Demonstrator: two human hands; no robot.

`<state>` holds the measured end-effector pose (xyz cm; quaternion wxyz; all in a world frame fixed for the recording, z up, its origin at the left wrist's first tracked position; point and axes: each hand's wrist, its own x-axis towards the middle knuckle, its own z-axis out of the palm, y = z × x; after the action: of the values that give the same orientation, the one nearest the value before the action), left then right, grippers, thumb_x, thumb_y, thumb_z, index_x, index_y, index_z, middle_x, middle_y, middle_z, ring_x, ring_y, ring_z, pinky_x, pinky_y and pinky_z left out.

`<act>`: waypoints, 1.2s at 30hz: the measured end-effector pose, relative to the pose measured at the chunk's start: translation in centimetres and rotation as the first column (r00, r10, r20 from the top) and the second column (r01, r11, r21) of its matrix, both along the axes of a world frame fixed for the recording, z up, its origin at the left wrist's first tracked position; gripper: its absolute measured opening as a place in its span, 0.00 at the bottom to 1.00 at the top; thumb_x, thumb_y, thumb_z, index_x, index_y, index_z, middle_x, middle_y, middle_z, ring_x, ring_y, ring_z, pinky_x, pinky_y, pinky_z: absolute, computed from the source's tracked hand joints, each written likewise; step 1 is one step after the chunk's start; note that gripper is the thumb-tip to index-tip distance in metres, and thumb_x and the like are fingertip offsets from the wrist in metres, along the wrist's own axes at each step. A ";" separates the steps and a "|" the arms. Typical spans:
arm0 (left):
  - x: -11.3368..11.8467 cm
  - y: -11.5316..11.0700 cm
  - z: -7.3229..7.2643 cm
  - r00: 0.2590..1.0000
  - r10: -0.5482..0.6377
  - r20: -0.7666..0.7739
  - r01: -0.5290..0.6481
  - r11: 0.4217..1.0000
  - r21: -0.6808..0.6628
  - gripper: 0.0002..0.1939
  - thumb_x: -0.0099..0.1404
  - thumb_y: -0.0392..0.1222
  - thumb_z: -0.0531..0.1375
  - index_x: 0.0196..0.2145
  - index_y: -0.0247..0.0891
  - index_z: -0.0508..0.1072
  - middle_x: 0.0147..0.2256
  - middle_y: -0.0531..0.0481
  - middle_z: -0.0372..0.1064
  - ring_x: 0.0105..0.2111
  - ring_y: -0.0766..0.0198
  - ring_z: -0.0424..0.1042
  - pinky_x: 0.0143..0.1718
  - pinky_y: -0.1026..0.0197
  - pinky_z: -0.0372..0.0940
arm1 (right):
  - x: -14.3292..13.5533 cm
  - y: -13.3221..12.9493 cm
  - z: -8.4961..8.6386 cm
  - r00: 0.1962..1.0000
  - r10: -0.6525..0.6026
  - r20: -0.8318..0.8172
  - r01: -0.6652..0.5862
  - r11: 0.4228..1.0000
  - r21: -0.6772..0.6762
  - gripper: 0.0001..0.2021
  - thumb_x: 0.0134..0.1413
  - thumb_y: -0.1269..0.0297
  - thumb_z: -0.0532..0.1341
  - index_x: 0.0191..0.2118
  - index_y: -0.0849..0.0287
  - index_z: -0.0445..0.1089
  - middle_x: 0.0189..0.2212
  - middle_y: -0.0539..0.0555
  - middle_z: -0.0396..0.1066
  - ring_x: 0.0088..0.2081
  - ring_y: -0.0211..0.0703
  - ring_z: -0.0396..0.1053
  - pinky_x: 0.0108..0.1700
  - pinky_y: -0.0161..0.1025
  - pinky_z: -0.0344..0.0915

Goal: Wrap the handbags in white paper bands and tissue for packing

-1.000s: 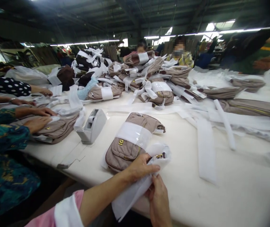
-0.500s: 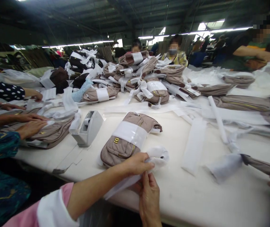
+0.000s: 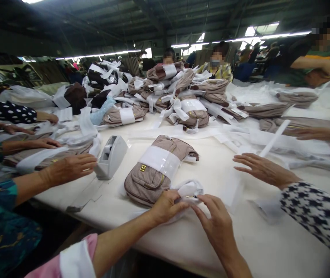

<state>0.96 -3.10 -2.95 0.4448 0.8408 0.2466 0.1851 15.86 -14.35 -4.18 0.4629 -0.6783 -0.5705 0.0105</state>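
Note:
A taupe bag (image 3: 150, 173) with a white paper band around its middle lies on the white table (image 3: 269, 247) in front of me. At its near end sits a small part wrapped in white tissue paper (image 3: 189, 190). My left hand (image 3: 166, 206) pinches that tissue from the left. Spread flat with its fingers apart, my right hand (image 3: 215, 222) presses the tissue from the right, beside the bag.
A grey tape dispenser (image 3: 110, 157) stands left of the bag; a co-worker's hand (image 3: 70, 170) reaches toward it. Another person's hand (image 3: 264, 170) in a houndstooth sleeve rests on paper strips at right. Banded bags (image 3: 182, 96) are piled behind. Other people work around the table.
My right hand has come up from below the tissue and flattened onto it. The co-worker's hand at left moved toward the dispenser. A houndstooth-sleeved hand came in at right.

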 end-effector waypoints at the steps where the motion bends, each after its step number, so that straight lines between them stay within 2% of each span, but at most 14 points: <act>1: 0.0 0.0 -0.2 1.000 0.003 0.012 -0.004 1.000 0.016 0.18 0.62 0.50 0.54 0.32 0.30 0.73 0.27 0.50 0.66 0.29 0.65 0.64 0.32 0.66 0.56 | 0.4 0.5 0.2 0.998 0.066 0.024 -0.065 0.998 -0.022 0.10 0.53 0.62 0.59 0.42 0.56 0.66 0.37 0.54 0.66 0.39 0.43 0.65 0.41 0.41 0.64; 5: -0.1 0.0 -0.7 0.999 0.000 0.037 -0.003 0.995 0.096 0.18 0.62 0.50 0.54 0.31 0.31 0.73 0.26 0.50 0.65 0.28 0.65 0.62 0.33 0.65 0.55 | 0.9 1.7 0.7 0.958 0.284 0.023 -0.280 0.952 -0.123 0.07 0.56 0.69 0.55 0.40 0.55 0.66 0.34 0.53 0.64 0.37 0.41 0.64 0.38 0.39 0.64; 8: -0.2 0.0 -0.6 0.999 -0.005 0.045 0.002 0.999 0.055 0.16 0.62 0.48 0.54 0.32 0.31 0.73 0.25 0.51 0.64 0.27 0.66 0.61 0.31 0.65 0.55 | 1.6 1.8 1.3 0.911 0.412 0.032 -0.402 0.901 -0.161 0.10 0.57 0.70 0.54 0.43 0.54 0.66 0.34 0.53 0.63 0.37 0.40 0.64 0.38 0.37 0.64; 10: -0.2 0.0 -0.3 0.998 -0.009 0.064 0.009 1.000 -0.008 0.15 0.62 0.47 0.55 0.34 0.30 0.73 0.26 0.51 0.64 0.27 0.67 0.61 0.31 0.66 0.55 | 2.2 1.7 1.8 0.900 0.430 0.067 -0.420 0.899 -0.127 0.10 0.57 0.71 0.54 0.44 0.54 0.66 0.38 0.55 0.62 0.37 0.39 0.64 0.38 0.36 0.64; 14: -0.3 0.2 0.0 0.992 -0.053 0.116 0.062 0.995 -0.074 0.15 0.61 0.47 0.55 0.33 0.30 0.72 0.25 0.52 0.62 0.27 0.68 0.60 0.29 0.67 0.56 | 2.8 1.7 1.9 0.902 0.429 0.054 -0.422 0.901 -0.102 0.08 0.57 0.70 0.53 0.39 0.56 0.67 0.54 0.59 0.53 0.36 0.36 0.65 0.40 0.37 0.64; 16: -0.3 0.4 -0.1 0.987 -0.074 0.141 0.084 0.994 -0.069 0.15 0.61 0.47 0.55 0.31 0.30 0.72 0.24 0.54 0.60 0.25 0.69 0.59 0.28 0.68 0.55 | 2.7 1.8 1.4 0.899 0.437 -0.016 -0.436 0.892 -0.124 0.06 0.57 0.69 0.53 0.37 0.56 0.67 0.51 0.57 0.58 0.39 0.39 0.65 0.43 0.38 0.63; 19: -0.4 0.6 -0.6 0.987 -0.064 0.149 0.069 0.997 -0.030 0.14 0.61 0.47 0.55 0.29 0.31 0.71 0.22 0.55 0.57 0.24 0.70 0.57 0.28 0.68 0.54 | 2.4 2.1 0.5 0.907 0.365 -0.210 -0.397 0.907 -0.138 0.10 0.56 0.66 0.55 0.45 0.55 0.62 0.38 0.53 0.65 0.35 0.38 0.65 0.39 0.36 0.64; 22: -0.5 0.8 -1.0 0.989 -0.069 0.127 0.071 0.997 -0.005 0.14 0.61 0.45 0.55 0.29 0.31 0.72 0.22 0.55 0.59 0.24 0.70 0.58 0.28 0.68 0.54 | 2.1 2.8 0.3 0.891 0.301 -0.339 -0.384 0.898 -0.213 0.23 0.54 0.65 0.55 0.56 0.55 0.54 0.36 0.51 0.66 0.30 0.36 0.64 0.36 0.35 0.64; 26: -0.5 0.8 -1.0 0.991 -0.033 0.129 0.037 0.999 -0.032 0.13 0.61 0.44 0.55 0.34 0.30 0.73 0.25 0.53 0.64 0.27 0.68 0.61 0.31 0.67 0.56 | 2.1 3.9 1.1 0.907 0.299 -0.297 -0.380 0.885 -0.269 0.18 0.52 0.66 0.56 0.50 0.55 0.63 0.31 0.49 0.66 0.30 0.36 0.63 0.35 0.35 0.63; 29: -0.5 0.7 -0.7 0.990 0.019 0.141 -0.001 0.992 -0.127 0.15 0.62 0.45 0.55 0.36 0.30 0.74 0.26 0.51 0.66 0.27 0.67 0.63 0.30 0.67 0.56 | 1.9 4.1 1.6 0.909 0.280 -0.308 -0.360 0.901 -0.243 0.18 0.52 0.64 0.57 0.50 0.55 0.64 0.32 0.51 0.67 0.30 0.37 0.64 0.35 0.36 0.64; 30: -0.5 0.7 -0.6 0.988 0.044 0.150 -0.017 0.984 -0.179 0.16 0.62 0.46 0.55 0.36 0.30 0.74 0.27 0.51 0.66 0.27 0.67 0.63 0.30 0.67 0.56 | 1.8 3.9 1.7 0.917 0.244 -0.315 -0.322 0.919 -0.228 0.19 0.52 0.63 0.57 0.51 0.55 0.63 0.33 0.51 0.67 0.29 0.37 0.64 0.35 0.36 0.64; 32: -0.5 0.6 -0.3 0.980 0.103 0.172 -0.050 0.956 -0.289 0.18 0.61 0.49 0.55 0.37 0.30 0.74 0.29 0.50 0.68 0.29 0.66 0.64 0.30 0.67 0.57 | 1.3 3.3 1.5 0.933 0.066 -0.353 -0.145 0.968 -0.203 0.23 0.50 0.59 0.60 0.53 0.55 0.60 0.33 0.51 0.67 0.27 0.36 0.64 0.32 0.36 0.65; 34: -0.5 0.4 0.0 0.971 0.143 0.192 -0.064 0.928 -0.367 0.19 0.61 0.50 0.56 0.40 0.31 0.74 0.32 0.49 0.69 0.30 0.65 0.65 0.30 0.67 0.59 | 0.5 2.5 1.1 0.880 -0.124 -0.458 0.032 0.978 -0.204 0.25 0.47 0.55 0.62 0.51 0.57 0.60 0.34 0.52 0.67 0.25 0.35 0.64 0.26 0.35 0.65; 36: -0.5 0.3 0.2 0.965 0.158 0.209 -0.066 0.917 -0.392 0.19 0.61 0.50 0.56 0.41 0.31 0.73 0.34 0.48 0.70 0.32 0.64 0.66 0.32 0.67 0.60 | -0.4 2.1 0.6 0.800 -0.182 -0.572 0.083 0.977 -0.194 0.25 0.45 0.53 0.63 0.48 0.58 0.59 0.39 0.55 0.66 0.26 0.36 0.66 0.22 0.33 0.64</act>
<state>0.49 -2.82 -2.71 0.6148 0.6943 0.2714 0.2575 15.43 -12.29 -3.56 0.5602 -0.7149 -0.3480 0.2324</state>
